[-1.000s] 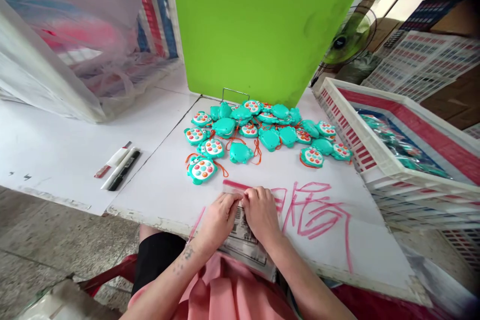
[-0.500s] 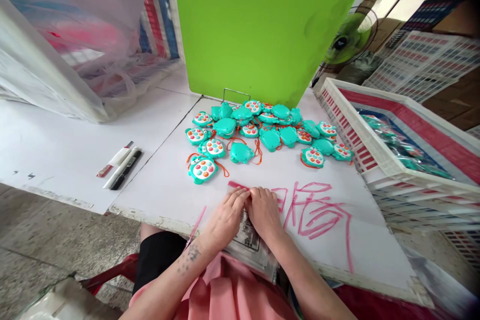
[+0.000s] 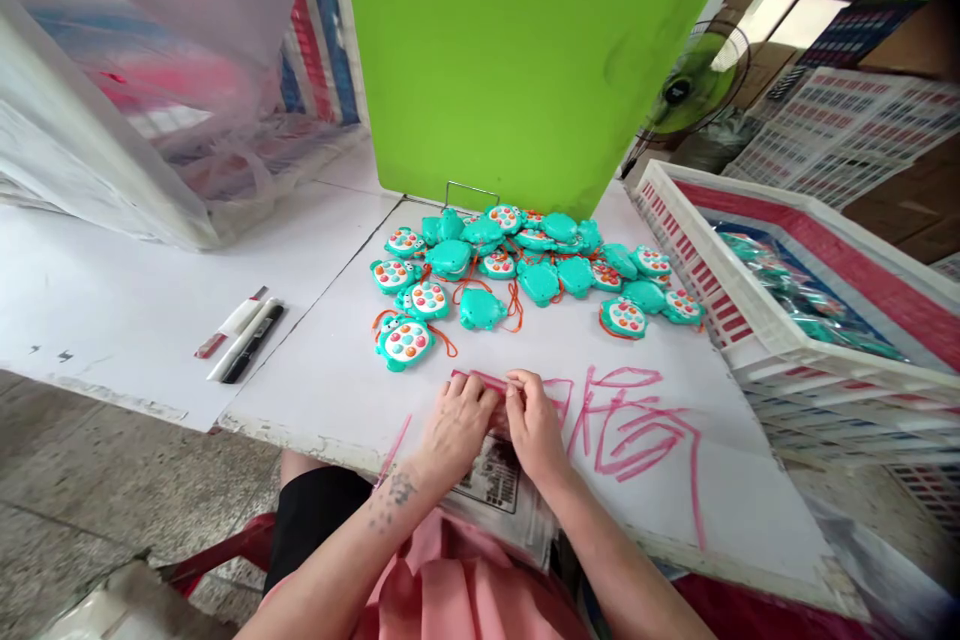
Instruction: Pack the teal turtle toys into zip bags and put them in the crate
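Printed clear bags point(image 3: 491, 480) at table's point(image 3: 330, 380) near edge, partly under both hands. Left hand point(image 3: 459, 425) palm-down, fingers bent over the red-striped far end; can't tell if it's gripping. Right hand point(image 3: 534, 428) pinches that end, thumb to forefinger. Turquoise toys point(image 3: 481, 309) lie just beyond. Bags look light, limp, slick; layers likely slide or crease. Best hold: pinch the striped end, other hand flat on the film.
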`<state>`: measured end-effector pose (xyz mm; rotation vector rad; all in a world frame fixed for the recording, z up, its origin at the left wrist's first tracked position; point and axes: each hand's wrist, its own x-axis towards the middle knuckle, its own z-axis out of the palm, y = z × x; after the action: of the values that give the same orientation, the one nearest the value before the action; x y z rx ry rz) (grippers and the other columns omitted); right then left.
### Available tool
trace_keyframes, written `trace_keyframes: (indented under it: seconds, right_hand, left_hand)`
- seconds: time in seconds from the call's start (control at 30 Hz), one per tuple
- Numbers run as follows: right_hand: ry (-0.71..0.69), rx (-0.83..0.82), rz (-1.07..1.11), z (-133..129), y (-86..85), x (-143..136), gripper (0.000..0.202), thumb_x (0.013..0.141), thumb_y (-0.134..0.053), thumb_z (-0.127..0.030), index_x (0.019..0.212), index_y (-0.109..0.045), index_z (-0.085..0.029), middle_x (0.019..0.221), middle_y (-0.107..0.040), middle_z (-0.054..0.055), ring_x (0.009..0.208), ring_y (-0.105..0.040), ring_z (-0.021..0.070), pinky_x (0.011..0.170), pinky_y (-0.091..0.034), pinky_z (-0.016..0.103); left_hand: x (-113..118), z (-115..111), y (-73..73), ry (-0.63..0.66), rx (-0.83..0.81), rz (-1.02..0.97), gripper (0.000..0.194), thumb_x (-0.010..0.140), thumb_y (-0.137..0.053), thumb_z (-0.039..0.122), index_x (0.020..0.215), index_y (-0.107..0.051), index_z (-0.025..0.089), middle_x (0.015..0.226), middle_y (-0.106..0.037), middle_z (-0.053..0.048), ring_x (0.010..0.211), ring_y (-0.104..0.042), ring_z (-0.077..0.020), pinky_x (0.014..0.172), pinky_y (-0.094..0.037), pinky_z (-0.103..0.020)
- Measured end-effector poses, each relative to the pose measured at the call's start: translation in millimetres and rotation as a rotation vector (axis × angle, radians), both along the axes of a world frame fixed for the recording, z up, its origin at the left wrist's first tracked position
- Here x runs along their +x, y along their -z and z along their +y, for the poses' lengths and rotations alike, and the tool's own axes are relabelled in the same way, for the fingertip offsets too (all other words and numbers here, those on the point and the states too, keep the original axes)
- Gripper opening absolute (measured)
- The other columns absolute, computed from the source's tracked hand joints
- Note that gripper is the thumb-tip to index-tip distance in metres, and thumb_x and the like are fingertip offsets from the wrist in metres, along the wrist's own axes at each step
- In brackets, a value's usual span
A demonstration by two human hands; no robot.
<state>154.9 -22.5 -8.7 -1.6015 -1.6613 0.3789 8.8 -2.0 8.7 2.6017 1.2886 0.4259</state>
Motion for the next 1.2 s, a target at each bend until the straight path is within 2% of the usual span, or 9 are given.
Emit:
trace_keyframes:
  seconds: [0.13, 0.3, 0.47, 0.6, 0.77, 0.87, 0.97, 1.1, 1.2]
  right_hand:
    - [-0.125, 0.079, -0.003, 17, -21.6, -6, 0.02, 0.098, -0.038, -0.023, 0.104, -0.057, -0.02, 0.1, -0.063, 0.009, 0.096, -0.06, 0.021, 0.086, -0.049, 0.035]
    - [-0.52, 0.106, -0.254, 63, -55.9, -45, 0.032, 0.091, -0.056, -0.023, 0.123, -0.056, -0.02, 0.122, -0.058, 0.01, 0.118, -0.05, 0.0236, 0.104, -0.041, 0.04]
    - [-0.774, -0.003, -0.543, 114, -44.1, -87, 0.083, 0.07, -0.081, -0.044, 0.14, -0.044, -0.021, 0.15, -0.033, 0.014, 0.138, -0.029, 0.0347, 0.111, -0.032, 0.049]
    - [-0.765, 0.046, -0.57, 126, -30.6, -92, 0.065, 0.073, -0.079, -0.035, 0.131, -0.053, -0.022, 0.139, -0.046, 0.012, 0.13, -0.04, 0.0307, 0.108, -0.035, 0.045]
    - [-0.677, 0.034, -0.307, 109, -33.6, -49, 0.061, 0.072, -0.059, -0.004, 0.131, -0.051, -0.021, 0.127, -0.056, 0.009, 0.118, -0.052, 0.0214, 0.103, -0.042, 0.033]
    - [-0.445, 0.033, -0.101, 86, -37.3, -5, 0.057, 0.071, -0.056, -0.003, 0.125, -0.056, -0.021, 0.121, -0.057, 0.009, 0.114, -0.055, 0.0217, 0.101, -0.043, 0.035]
    - [-0.328, -0.035, 0.103, 51, -43.8, 34, 0.051, 0.077, -0.059, -0.01, 0.126, -0.055, -0.022, 0.125, -0.057, 0.008, 0.116, -0.054, 0.022, 0.103, -0.041, 0.036]
    - [-0.406, -0.266, 0.264, 3, -56.9, 62, 0.043, 0.08, -0.061, -0.013, 0.121, -0.059, -0.025, 0.121, -0.061, 0.004, 0.113, -0.057, 0.0203, 0.099, -0.043, 0.032]
    - [-0.548, -0.345, 0.348, -14, -63.7, 67, 0.045, 0.08, -0.064, -0.013, 0.123, -0.06, -0.026, 0.125, -0.059, 0.005, 0.118, -0.054, 0.0214, 0.1, -0.042, 0.032]
  left_hand:
    - [-4, 2, 12.2, 0.088, 0.063, -0.041, 0.017, 0.094, -0.047, 0.019, 0.103, -0.061, 0.016, 0.101, -0.061, -0.011, 0.095, -0.052, -0.0278, 0.083, -0.047, -0.044]
    - [-10, -1, 24.7, 0.183, 0.062, -0.265, 0.039, 0.092, -0.038, 0.006, 0.127, -0.053, 0.014, 0.124, -0.06, -0.017, 0.12, -0.052, -0.03, 0.099, -0.043, -0.049]
    - [-8, 1, 24.6, 0.14, -0.04, -0.309, 0.032, 0.094, -0.041, 0.012, 0.122, -0.057, 0.017, 0.122, -0.063, -0.016, 0.12, -0.056, -0.029, 0.102, -0.044, -0.049]
    - [-5, 2, 21.5, 0.142, 0.047, -0.238, 0.025, 0.096, -0.044, 0.02, 0.115, -0.058, 0.012, 0.115, -0.065, -0.017, 0.114, -0.058, -0.0298, 0.1, -0.044, -0.049]
    - [-4, -3, 14.9, 0.178, 0.082, -0.176, 0.015, 0.095, -0.049, 0.025, 0.101, -0.057, 0.015, 0.105, -0.065, -0.011, 0.104, -0.058, -0.0269, 0.093, -0.048, -0.046]
    - [-6, -3, 11.2, 0.123, 0.032, -0.185, 0.008, 0.094, -0.051, 0.023, 0.091, -0.055, 0.017, 0.093, -0.062, -0.007, 0.091, -0.057, -0.0245, 0.083, -0.05, -0.042]
    - [-9, -3, 10.1, 0.087, -0.052, -0.326, 0.022, 0.093, -0.054, 0.025, 0.113, -0.051, 0.018, 0.091, -0.062, -0.005, 0.089, -0.058, -0.023, 0.081, -0.051, -0.039]
    - [-13, -3, 9.4, 0.041, -0.152, -0.459, 0.07, 0.094, -0.053, 0.027, 0.149, -0.011, 0.02, 0.099, -0.062, -0.005, 0.092, -0.06, -0.0212, 0.084, -0.052, -0.038]
    - [-14, -4, 6.6, 0.066, -0.165, -0.452, 0.069, 0.094, -0.053, 0.029, 0.149, -0.011, 0.019, 0.106, -0.062, -0.008, 0.097, -0.059, -0.0217, 0.089, -0.051, -0.04]
